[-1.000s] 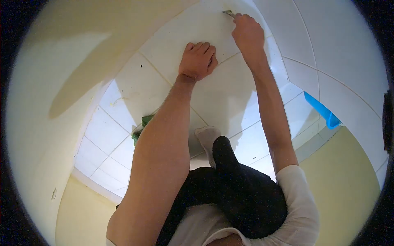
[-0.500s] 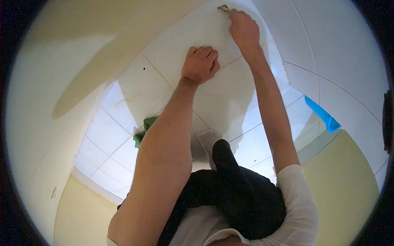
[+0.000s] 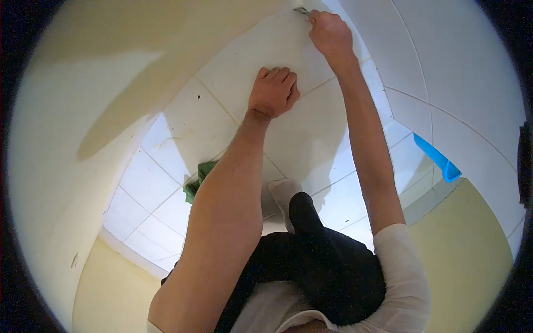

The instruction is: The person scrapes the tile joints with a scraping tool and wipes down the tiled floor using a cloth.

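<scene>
My right hand (image 3: 332,36) is stretched far forward near the corner where floor and walls meet. Its fingers are closed around a small scraper (image 3: 302,11), whose thin metal head sticks out to the left against the floor. The rest of the tool is hidden in the fist. My left hand (image 3: 273,91) is curled into a fist and rests on the white tiled floor (image 3: 300,130), nearer to me; nothing shows in it. A crumpled green cloth (image 3: 204,172) lies on the tiles beside my left forearm, partly covered by it.
A cream wall (image 3: 111,83) closes in on the left, a white tiled wall (image 3: 461,66) on the right. A blue plastic object (image 3: 437,158) stands by the right wall. My foot in a light sock (image 3: 283,194) is on the floor. A dark speck (image 3: 199,97) lies on the tiles.
The scraper's head has turned slightly and now looks thinner. My right hand has barely shifted; the whole view has moved a little. My left fist stays on the floor.
</scene>
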Motion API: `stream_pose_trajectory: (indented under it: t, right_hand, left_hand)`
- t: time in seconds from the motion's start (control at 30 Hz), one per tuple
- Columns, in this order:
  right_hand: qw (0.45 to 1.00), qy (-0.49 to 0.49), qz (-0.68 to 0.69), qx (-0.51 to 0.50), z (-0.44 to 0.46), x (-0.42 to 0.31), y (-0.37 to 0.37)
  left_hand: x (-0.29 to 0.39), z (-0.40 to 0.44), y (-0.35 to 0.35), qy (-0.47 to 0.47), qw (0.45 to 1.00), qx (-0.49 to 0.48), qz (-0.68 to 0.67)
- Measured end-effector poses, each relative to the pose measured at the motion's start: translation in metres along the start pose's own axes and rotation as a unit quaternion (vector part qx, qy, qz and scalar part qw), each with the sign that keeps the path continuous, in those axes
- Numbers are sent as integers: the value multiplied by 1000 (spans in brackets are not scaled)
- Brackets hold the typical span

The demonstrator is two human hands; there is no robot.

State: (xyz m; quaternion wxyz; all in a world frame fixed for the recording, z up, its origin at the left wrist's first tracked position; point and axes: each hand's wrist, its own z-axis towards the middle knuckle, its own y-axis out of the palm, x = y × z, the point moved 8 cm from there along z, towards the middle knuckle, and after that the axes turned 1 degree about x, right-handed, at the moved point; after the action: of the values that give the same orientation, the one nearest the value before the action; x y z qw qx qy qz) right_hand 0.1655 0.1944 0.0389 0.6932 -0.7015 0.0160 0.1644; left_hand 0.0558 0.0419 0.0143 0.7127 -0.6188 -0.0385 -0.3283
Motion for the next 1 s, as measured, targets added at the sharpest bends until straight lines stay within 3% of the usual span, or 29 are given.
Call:
stream_pose_trajectory:
  t: [0.1, 0.2, 0.3, 0.4, 0.7, 0.8, 0.9, 1.0]
  right_hand:
    - [999, 37, 1, -23, -1, 8, 4]
    - [1000, 10, -9, 14, -4, 0, -1]
    - [991, 59, -49, -110, -17, 13, -10]
    - [999, 32, -32, -28, -23, 17, -5]
    - [998, 37, -11, -49, -28, 19, -3]
    - [987, 52, -87, -125, -30, 20, -4]
    - [999, 39, -8, -8, -28, 14, -8]
    - [993, 48, -31, -100, -22, 22, -11]
  left_hand:
    - [0, -2, -1, -3, 1000, 2, -3]
    - [1, 2, -2, 5, 1000, 3, 3]
    - [1, 0, -2, 5, 1000, 3, 7]
    - [2, 1, -3, 2, 1000, 3, 1]
    - [1, 2, -5, 4, 1000, 8, -4]
    - [2, 1, -5, 8, 1000, 11, -11]
    - [2, 1, -3, 6, 1000, 5, 3]
    - [0, 1, -2, 4, 1000, 2, 2]
